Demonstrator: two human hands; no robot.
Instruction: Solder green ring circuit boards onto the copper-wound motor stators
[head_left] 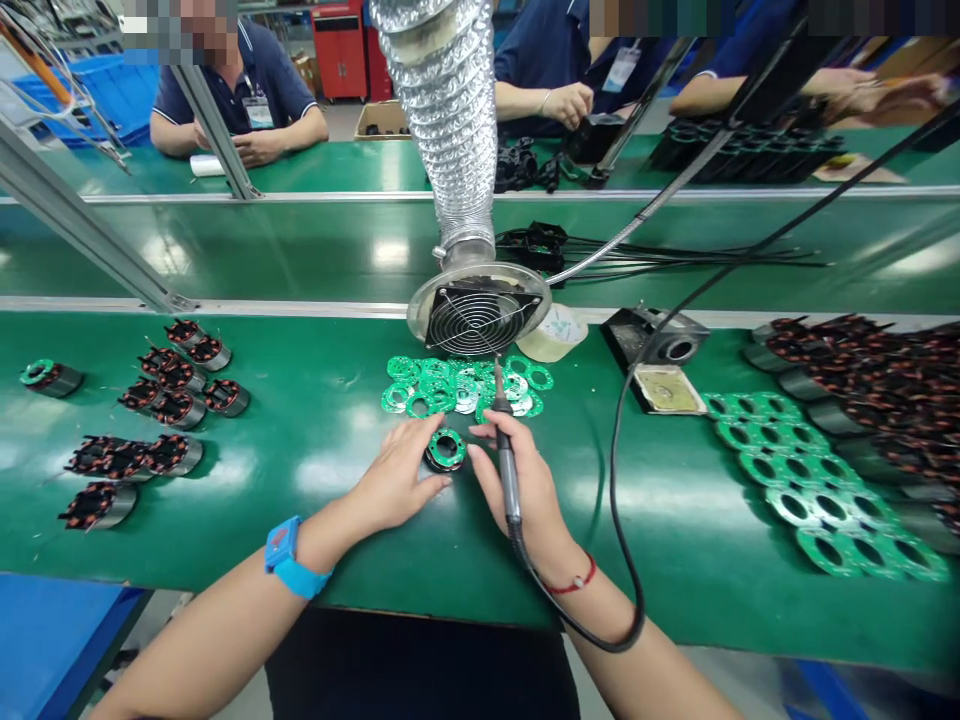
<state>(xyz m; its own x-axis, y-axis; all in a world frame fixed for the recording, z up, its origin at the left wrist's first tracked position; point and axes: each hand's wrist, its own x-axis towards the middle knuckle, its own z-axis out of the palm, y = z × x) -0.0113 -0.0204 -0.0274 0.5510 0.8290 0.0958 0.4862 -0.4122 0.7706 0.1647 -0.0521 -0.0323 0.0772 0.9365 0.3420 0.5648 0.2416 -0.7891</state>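
A motor stator [445, 462] stands on the green bench in front of me with a ring-shaped green circuit board [448, 445] on top. My left hand [397, 470] curves round its left side, thumb and forefinger against it. In my right hand [529, 480] is a soldering iron [509, 470], held like a pen, its tip pointing up and away from the stator. The fingertips of that hand are near the stator's right side. Just beyond lies a pile of loose ring-shaped circuit boards [431, 380].
A fume extractor [474, 318] hangs over the pile, a soldering iron stand [664, 345] to its right. Circuit board panels [829, 508] and many stators [847, 400] fill the right; more stators [176, 405] stand left. The iron's black cable [616, 470] loops over my right forearm. Co-workers sit opposite.
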